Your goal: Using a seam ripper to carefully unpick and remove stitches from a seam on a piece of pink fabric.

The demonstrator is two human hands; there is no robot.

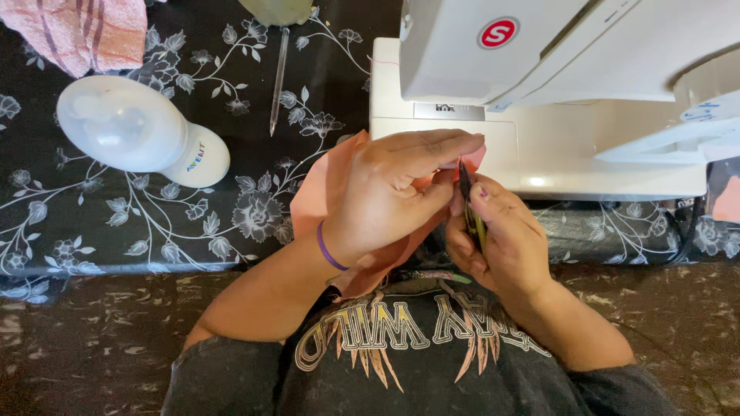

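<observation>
My left hand [393, 192] holds a piece of salmon-pink fabric [316, 196] up in front of me, fingers pinched on its upper edge near the sewing machine bed. A purple band circles that wrist. My right hand [501, 243] grips a small dark, slim tool [465, 185], like thread snips, with its tip against the fabric edge by my left fingertips. Most of the fabric is hidden behind my left hand.
A white sewing machine [539, 100] stands at the back right on a black floral tablecloth [254, 216]. A white baby bottle [139, 131] lies on its side at the left. A clear pen [277, 81] and a pink striped cloth [81, 31] lie farther back.
</observation>
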